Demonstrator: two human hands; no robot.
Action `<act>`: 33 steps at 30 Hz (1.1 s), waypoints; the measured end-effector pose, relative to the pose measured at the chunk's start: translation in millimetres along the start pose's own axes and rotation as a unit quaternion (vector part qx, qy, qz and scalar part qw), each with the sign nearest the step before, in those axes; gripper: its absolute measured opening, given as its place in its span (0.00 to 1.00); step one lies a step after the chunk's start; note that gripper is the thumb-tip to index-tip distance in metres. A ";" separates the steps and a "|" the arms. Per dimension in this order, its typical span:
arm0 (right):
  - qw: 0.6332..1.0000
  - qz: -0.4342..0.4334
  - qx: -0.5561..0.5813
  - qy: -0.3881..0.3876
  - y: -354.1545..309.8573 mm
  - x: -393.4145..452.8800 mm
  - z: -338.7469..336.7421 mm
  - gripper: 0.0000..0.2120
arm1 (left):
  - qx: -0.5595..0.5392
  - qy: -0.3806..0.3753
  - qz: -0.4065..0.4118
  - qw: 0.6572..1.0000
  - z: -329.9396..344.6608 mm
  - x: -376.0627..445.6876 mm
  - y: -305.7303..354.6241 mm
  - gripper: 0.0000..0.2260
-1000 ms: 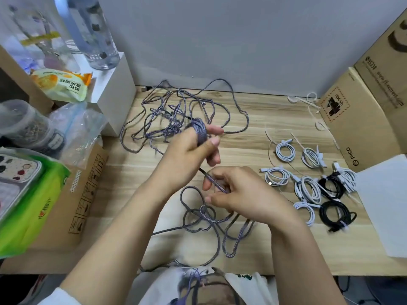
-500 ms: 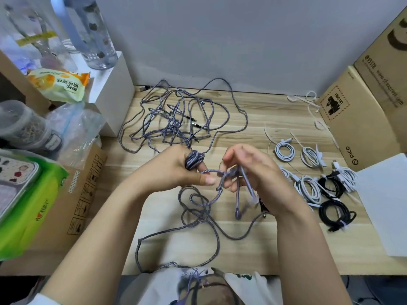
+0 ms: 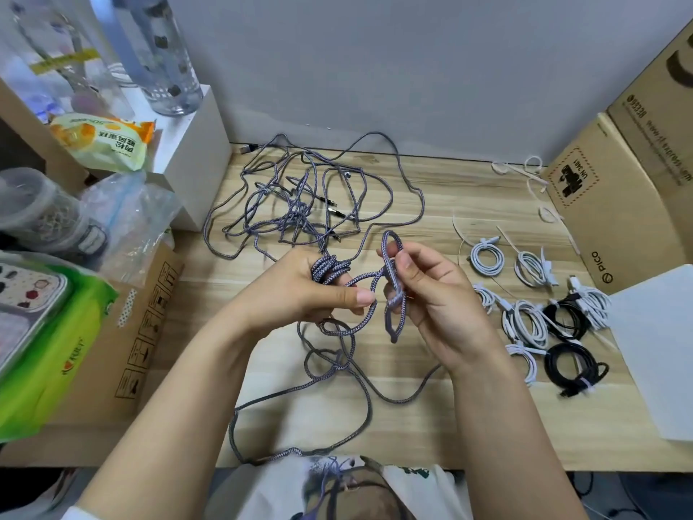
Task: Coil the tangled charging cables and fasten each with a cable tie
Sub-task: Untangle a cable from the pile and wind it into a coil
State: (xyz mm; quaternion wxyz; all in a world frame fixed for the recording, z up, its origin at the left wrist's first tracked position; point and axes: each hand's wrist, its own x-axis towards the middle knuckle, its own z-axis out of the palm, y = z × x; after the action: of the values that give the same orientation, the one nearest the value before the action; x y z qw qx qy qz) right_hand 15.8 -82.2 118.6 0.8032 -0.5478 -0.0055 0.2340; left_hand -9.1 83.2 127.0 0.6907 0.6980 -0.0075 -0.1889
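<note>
Left hand (image 3: 300, 290) keeps the wound turns of the grey braided cable (image 3: 330, 270) on its fingers above the desk (image 3: 431, 425) while right hand (image 3: 431, 294) pinches a loop, probably working a knot free.

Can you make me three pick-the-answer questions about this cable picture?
1. Where are the finished white and black cable coils?
A. right of the hands
B. on the white box
C. in the plastic bag

2. What colour is the tangled braided cable?
A. red
B. grey-purple
C. green

3. What is the left hand doing?
A. lying flat
B. holding scissors
C. holding cable wound round its fingers

Answers: 1 A, they lie on the wooden desk beside the right hand. 2 B, its braid looks grey-purple. 3 C, loops wrap its fingers.
</note>
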 end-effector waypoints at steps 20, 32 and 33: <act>0.951 -0.283 -0.112 0.059 7.7 2.2 2.7 0.12 | -0.098 0.036 0.000 0.995 -11.3 -1.2 -10.6 0.09; 0.919 -0.291 -0.173 0.200 -15.6 -4.2 0.2 0.09 | -0.006 0.083 -0.045 0.996 -12.8 1.4 -19.7 0.12; 0.911 -0.305 -0.188 0.207 -15.2 -3.8 -0.5 0.08 | -0.005 0.088 -0.047 0.995 -13.6 1.7 -18.9 0.13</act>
State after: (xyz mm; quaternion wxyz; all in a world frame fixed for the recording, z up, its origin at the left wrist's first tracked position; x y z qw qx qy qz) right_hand 18.2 -88.5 132.8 0.7008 -0.6965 -0.0496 -0.1460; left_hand -8.6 96.7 107.9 0.6827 0.7078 0.0876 -0.1589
